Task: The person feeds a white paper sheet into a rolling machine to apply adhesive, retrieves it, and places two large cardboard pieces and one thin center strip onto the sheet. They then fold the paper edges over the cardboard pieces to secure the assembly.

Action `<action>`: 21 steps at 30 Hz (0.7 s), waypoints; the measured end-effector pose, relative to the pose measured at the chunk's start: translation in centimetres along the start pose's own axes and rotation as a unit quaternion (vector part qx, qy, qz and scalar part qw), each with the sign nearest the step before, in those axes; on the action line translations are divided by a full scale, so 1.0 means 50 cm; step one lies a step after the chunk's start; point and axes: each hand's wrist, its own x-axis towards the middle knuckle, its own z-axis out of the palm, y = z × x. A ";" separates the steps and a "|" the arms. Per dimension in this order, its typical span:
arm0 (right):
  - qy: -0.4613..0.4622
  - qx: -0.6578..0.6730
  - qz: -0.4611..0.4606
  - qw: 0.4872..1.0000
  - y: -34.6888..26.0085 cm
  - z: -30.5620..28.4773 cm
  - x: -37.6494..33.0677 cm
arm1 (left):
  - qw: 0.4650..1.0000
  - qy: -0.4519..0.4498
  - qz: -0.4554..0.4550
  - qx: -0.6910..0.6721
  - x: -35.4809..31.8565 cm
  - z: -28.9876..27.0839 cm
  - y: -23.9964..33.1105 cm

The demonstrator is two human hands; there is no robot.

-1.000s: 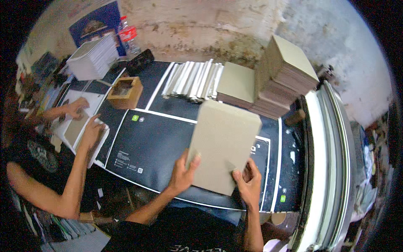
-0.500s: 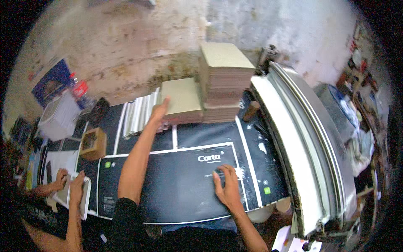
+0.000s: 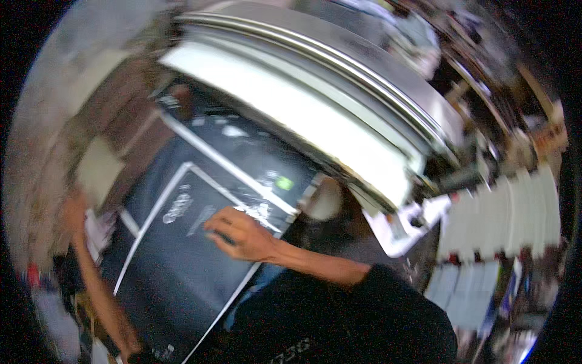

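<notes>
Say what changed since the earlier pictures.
The right hand let go of the tan board both held a second ago and is empty over the black tabletop; the left hand reached forward to the shorter board stack, its grip blurred. The view swung rightward. The tall stack stayed put.

We get a dim, grainy view, smeared by motion at left, where the cardboard stack (image 3: 124, 103) loses its edges; the white panel (image 3: 291, 115) glares, fisheye distortion bows straight lines, and darkness rings the rim

The left hand (image 3: 74, 213), blurred, was beside the low board stack (image 3: 100, 173); the right hand (image 3: 242, 235), loosely curled, was over the black table (image 3: 170, 273)
</notes>
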 end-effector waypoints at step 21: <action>0.006 -0.446 0.465 0.765 0.310 -0.775 -0.795 | 0.905 0.119 0.055 -0.404 -0.434 0.257 0.455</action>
